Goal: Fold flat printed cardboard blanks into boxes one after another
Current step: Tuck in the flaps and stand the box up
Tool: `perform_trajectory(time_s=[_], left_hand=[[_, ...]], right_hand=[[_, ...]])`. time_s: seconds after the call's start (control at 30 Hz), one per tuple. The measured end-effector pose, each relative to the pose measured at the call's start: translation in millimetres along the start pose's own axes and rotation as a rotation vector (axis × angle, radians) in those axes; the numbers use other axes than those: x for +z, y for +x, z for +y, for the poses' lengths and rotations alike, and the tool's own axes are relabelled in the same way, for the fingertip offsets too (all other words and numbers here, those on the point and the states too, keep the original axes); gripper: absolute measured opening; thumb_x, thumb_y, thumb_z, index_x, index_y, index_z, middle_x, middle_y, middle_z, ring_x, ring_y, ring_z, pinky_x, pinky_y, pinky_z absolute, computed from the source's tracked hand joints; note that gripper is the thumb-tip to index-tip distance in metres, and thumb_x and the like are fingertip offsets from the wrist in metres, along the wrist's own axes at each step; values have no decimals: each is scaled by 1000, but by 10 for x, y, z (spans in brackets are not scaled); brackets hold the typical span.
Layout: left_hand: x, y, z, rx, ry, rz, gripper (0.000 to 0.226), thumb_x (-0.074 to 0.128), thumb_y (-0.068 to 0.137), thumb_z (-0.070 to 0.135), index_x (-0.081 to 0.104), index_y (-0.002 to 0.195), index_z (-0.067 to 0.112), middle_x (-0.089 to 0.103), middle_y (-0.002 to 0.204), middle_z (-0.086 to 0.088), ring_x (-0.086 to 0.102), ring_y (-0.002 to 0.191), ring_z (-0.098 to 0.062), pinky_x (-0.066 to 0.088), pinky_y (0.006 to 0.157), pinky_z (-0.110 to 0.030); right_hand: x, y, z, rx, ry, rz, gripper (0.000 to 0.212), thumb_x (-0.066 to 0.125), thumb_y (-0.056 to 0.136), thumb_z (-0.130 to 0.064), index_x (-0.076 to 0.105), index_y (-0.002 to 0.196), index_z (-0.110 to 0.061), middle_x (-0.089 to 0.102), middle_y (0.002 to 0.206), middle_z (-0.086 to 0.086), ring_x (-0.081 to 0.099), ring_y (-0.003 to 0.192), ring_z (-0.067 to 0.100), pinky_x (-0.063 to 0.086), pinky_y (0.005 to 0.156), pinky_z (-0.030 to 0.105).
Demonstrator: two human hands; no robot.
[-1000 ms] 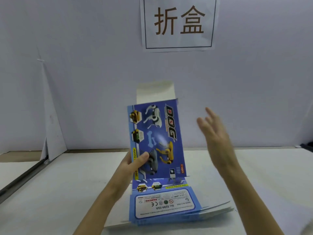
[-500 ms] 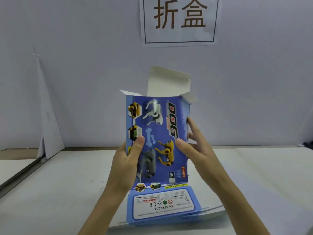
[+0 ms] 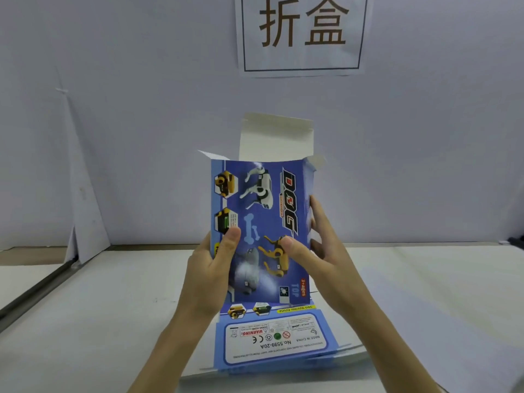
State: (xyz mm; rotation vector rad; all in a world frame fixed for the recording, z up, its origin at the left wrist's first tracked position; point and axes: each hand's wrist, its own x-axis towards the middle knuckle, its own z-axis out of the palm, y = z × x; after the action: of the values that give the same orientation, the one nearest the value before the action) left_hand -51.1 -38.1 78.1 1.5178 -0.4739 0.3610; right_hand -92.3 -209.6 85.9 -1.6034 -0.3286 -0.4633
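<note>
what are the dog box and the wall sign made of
The box looks like thin paperboard: glossy blue print outside with a soft sheen, plain matte white inside on the raised top flap, bent along sharp creases. The wall sign seems plain matte white paper with dark printed characters and a thin border.

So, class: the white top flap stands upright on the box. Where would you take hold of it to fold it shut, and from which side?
Take the flap by its free top edge, from above and behind. It stands upright, hinged on the far wall of the box, so pulling there should probably swing it down towards you.
</note>
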Motion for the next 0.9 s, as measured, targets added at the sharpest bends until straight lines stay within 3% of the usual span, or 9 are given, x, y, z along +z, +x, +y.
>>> perform_trajectory(time_s=[0.07, 0.2, 0.33, 0.43, 0.5, 0.63, 0.73, 0.83, 0.9], left_hand=[[2, -19, 3, 19, 26, -1, 35, 50, 78, 56, 62, 85, 23, 66, 61, 9, 60, 56, -7, 50, 52, -18], [12, -57, 1, 47, 88, 20, 31, 48, 77, 56, 63, 86, 30, 62, 71, -16, 57, 65, -36, 52, 54, -48], [3, -55, -3, 68, 68, -78, 41, 51, 76, 58, 58, 110, 36, 71, 92, 13, 69, 86, -10, 56, 56, -22], [-51, -11, -34, -31, 73, -159, 76, 51, 72, 63, 36, 142, 38, 64, 117, 13, 63, 108, -12, 59, 76, -28], [-32, -44, -34, -60, 133, -196, 81, 52, 70, 65, 33, 144, 38, 63, 121, 12, 63, 109, -11, 58, 83, -30], [-25, -45, -74, -45, -9, -126, 46, 57, 76, 51, 62, 107, 17, 74, 89, 2, 70, 83, -17, 56, 68, -29], [-52, -19, -42, 19, -23, -37, 35, 55, 83, 42, 66, 88, 8, 72, 74, -3, 68, 71, -20, 53, 61, -26], [-137, 15, 25, -10, -18, -65, 32, 63, 76, 43, 66, 98, 19, 75, 86, 6, 71, 83, -15, 52, 62, -16], [-301, 63, 64, -125, -72, -265, 44, 73, 77, 43, 59, 117, 28, 73, 103, 6, 71, 94, -19, 56, 67, -23]], right_hand=[[4, 5, 31, 8, 59, 19, 76, 64, 76, -38, 27, 143, -45, 52, 134, -15, 59, 118, 15, 59, 81, 35], [-2, -1, 38, 64, 145, 24, 65, 63, 76, -37, 31, 130, -53, 55, 123, -21, 64, 109, 8, 57, 66, 22], [0, 9, 47, 32, 107, 34, 74, 71, 82, -38, 30, 143, -41, 60, 126, -10, 65, 109, 14, 60, 71, 30], [13, -22, 36, -30, 141, 37, 37, 60, 84, -34, 53, 120, -33, 71, 107, -6, 70, 96, 18, 57, 63, 24], [47, -48, 36, -65, 133, 63, 25, 60, 85, -36, 59, 110, -34, 72, 102, -5, 71, 92, 20, 57, 60, 23], [35, -22, 26, -57, 141, 74, 59, 71, 82, -33, 47, 136, -37, 66, 120, -4, 67, 105, 19, 59, 64, 29], [-2, -16, 45, 31, 97, 28, 80, 72, 74, -43, 32, 142, -47, 52, 135, -9, 60, 117, 16, 59, 68, 27], [53, -41, 68, 29, 39, -27, 85, 73, 77, -36, 22, 143, -53, 51, 137, -15, 60, 117, 17, 60, 75, 36], [91, -54, 70, -13, 125, -45, 80, 72, 81, -28, 26, 145, -44, 58, 129, -15, 64, 112, 17, 60, 71, 36]])
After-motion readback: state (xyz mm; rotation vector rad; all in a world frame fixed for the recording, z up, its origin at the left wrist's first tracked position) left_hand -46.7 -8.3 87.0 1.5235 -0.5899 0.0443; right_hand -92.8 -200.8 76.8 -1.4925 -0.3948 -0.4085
